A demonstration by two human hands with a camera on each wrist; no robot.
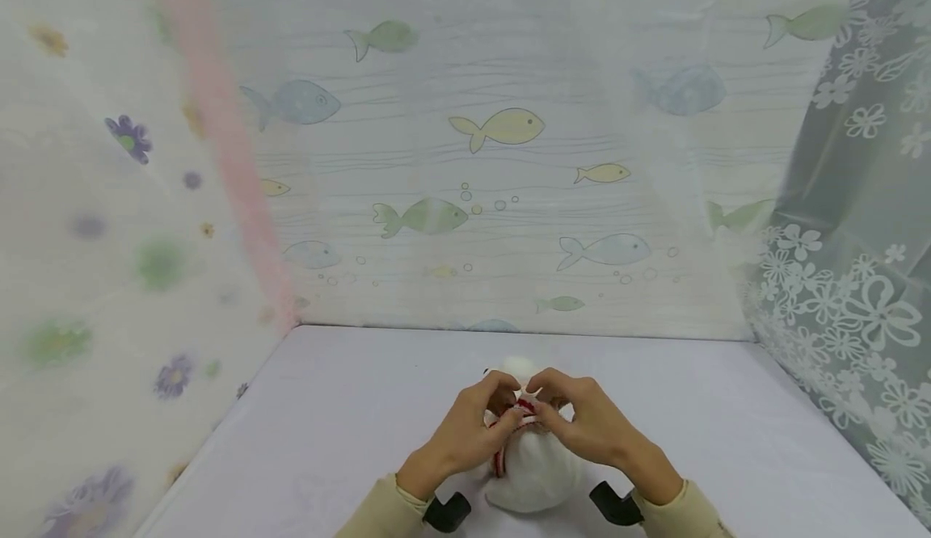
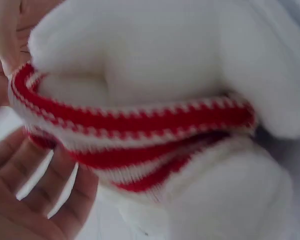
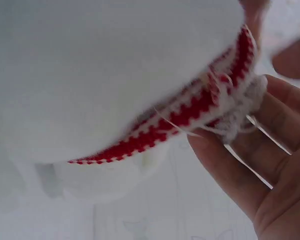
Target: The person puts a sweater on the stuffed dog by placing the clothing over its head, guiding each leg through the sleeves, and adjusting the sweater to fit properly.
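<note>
A white plush toy (image 1: 541,473) sits on the table with its rounded back towards me. Around its neck runs a red-and-white striped knitted scarf (image 2: 140,122). My left hand (image 1: 465,425) pinches the scarf at the back of the neck, its other fingers spread behind the band in the left wrist view. From the other side my right hand (image 1: 600,421) grips the same stretch of scarf. In the right wrist view, loose threads and a whitish bunched part (image 3: 240,112) lie against the right fingers. The hands hide most of the toy's neck in the head view.
The toy rests near the front of a white tabletop (image 1: 364,409). A fish-print curtain (image 1: 502,271) hangs along the back edge, a flowered sheet (image 1: 94,279) on the left and a lace-patterned one (image 1: 858,312) on the right.
</note>
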